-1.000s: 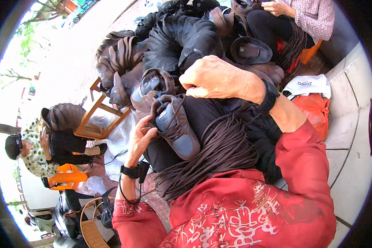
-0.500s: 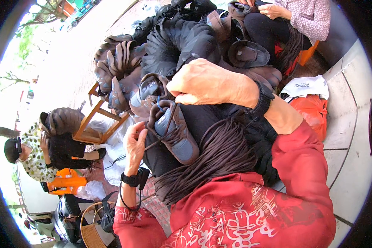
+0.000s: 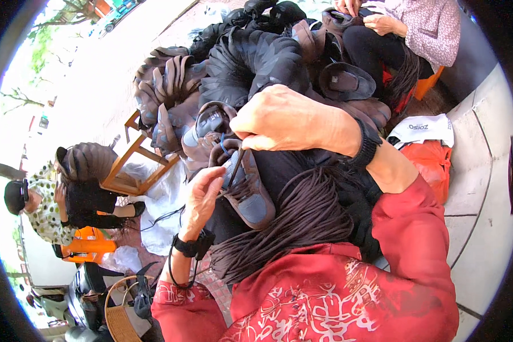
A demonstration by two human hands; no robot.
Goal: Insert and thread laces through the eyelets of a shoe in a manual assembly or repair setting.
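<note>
A grey-brown and blue lace-up shoe [image 3: 256, 210] rests on my lap, toe toward me, with dark laces across its front. My right hand [image 3: 288, 118] is closed in a pinch above the shoe's opening, a dark shoelace [image 3: 234, 172] running down from its fingertips. My left hand [image 3: 202, 196] is at the shoe's left side, fingers curled and thumb near the laces, with lace running to it; its grip is partly hidden. A blue loop [image 3: 227, 146] shows at the shoe's collar. Across my lap lies a thick bundle of dark brown shoelaces [image 3: 302, 208].
Beyond my knees are heaped black shoes [image 3: 245, 57] and brown shoes [image 3: 174, 80]. A wooden stool frame [image 3: 134, 162] stands left. An orange bag [image 3: 426, 162] sits right. One person [image 3: 40, 211] sits far left; another person's hands [image 3: 385, 24] work at the top right.
My left hand has moved right, closer to the shoe and its laces. My right hand stays nearly in place, still pinching the lace. The view has shifted slightly.
</note>
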